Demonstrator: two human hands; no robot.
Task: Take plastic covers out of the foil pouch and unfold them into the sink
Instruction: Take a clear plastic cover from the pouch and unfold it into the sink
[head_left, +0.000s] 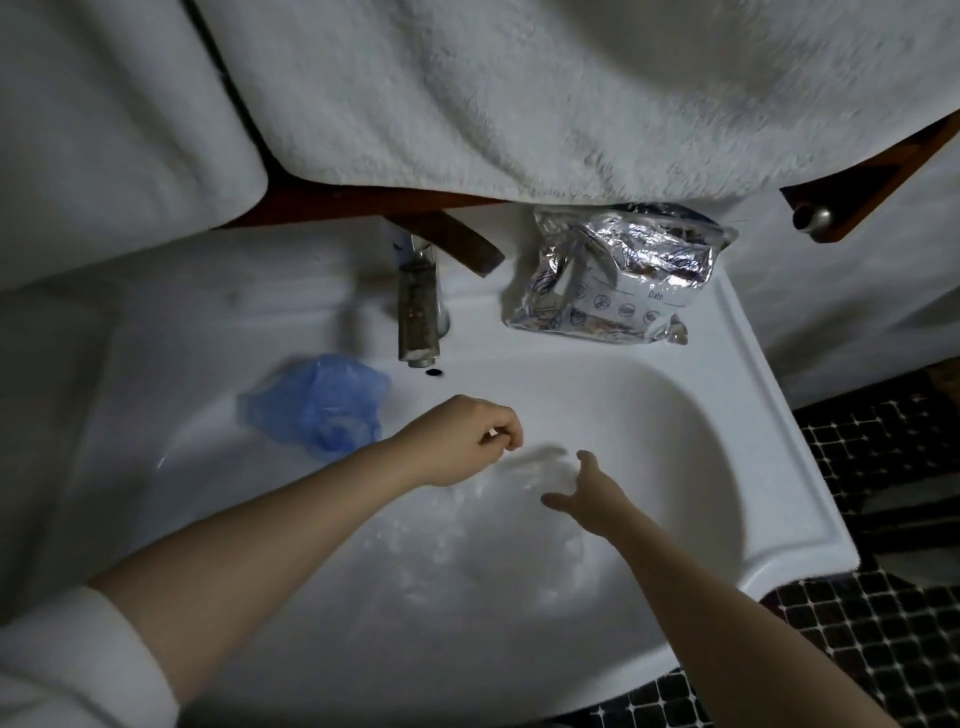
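The silver foil pouch (613, 275) lies on the sink's back ledge, right of the tap. A clear plastic cover (498, 530) is spread thin over the white sink (727, 395) basin and is hard to make out. Over the basin's middle, my left hand (467, 441) has its fingers curled and pinches the cover's near edge. A short way right of it, my right hand (587, 493) reaches into the cover with fingers spread, blurred. A crumpled blue plastic cover (322, 400) lies on the sink's left rim.
A metal tap (418, 312) stands at the back centre of the sink. White towels (519, 93) hang above, close over the ledge. A brown wooden frame with a metal knob (810, 218) is at the upper right. Dark mosaic floor tiles (883, 623) lie to the right.
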